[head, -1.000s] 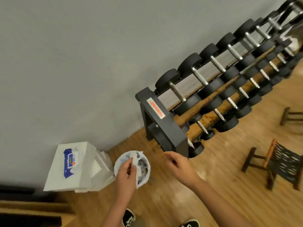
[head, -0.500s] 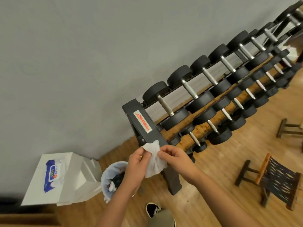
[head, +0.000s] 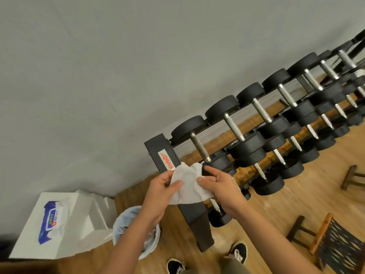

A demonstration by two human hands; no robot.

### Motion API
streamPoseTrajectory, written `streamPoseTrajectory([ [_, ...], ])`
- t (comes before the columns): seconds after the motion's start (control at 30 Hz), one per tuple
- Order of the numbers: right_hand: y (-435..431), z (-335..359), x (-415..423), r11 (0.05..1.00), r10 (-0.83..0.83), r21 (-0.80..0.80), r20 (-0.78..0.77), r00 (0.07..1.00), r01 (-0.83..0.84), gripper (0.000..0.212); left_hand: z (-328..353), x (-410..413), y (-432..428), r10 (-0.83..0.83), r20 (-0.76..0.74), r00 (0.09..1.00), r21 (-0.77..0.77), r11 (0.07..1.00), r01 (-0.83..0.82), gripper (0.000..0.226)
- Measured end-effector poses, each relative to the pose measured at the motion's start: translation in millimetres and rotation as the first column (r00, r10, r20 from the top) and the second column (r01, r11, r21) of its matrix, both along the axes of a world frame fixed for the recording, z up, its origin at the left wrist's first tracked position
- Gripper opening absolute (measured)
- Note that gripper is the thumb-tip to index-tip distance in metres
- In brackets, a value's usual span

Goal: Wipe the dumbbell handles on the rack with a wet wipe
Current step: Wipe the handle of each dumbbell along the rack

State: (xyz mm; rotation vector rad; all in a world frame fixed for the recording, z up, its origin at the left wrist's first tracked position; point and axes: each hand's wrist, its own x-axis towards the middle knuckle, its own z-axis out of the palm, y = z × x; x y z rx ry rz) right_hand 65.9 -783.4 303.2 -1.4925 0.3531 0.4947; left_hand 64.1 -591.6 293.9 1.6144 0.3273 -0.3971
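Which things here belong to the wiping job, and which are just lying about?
Job: wet wipe, pinched by left hand and right hand; dumbbell handles; rack; wipe pack; bin, probably for used wipes.
Lying about: woven stool; white stepped block under the pack.

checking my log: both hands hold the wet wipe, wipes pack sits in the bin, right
No: head view shows the wipes pack lying on the white block beside the bin. The left hand and right hand do hold the wet wipe.
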Motion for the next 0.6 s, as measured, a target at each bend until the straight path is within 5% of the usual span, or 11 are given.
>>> streamPoseTrajectory([
  [0.17, -28, -3, 42, 0.997, 0.039, 0.061, -0.016, 0.999, -0.038, 0.021, -4, 27, -20, 0.144, -0.058, 0.988, -0.045, 0.988, -0.147, 0.020],
  [0.4, -69, -11, 98, 0.977, 0.145, 0.178, -0.137, 0.980, -0.120, 0.042, 1, 45, -70, 0.372, -0.117, 0.921, -0.046, 0.924, -0.379, 0.012],
  [0.6, -104, -1, 132, 0.922, 0.294, 0.284, -0.066, 0.953, -0.265, 0.017, 12, 57, -106, 0.432, -0.053, 0.900, -0.108, 0.894, -0.435, 0.009],
])
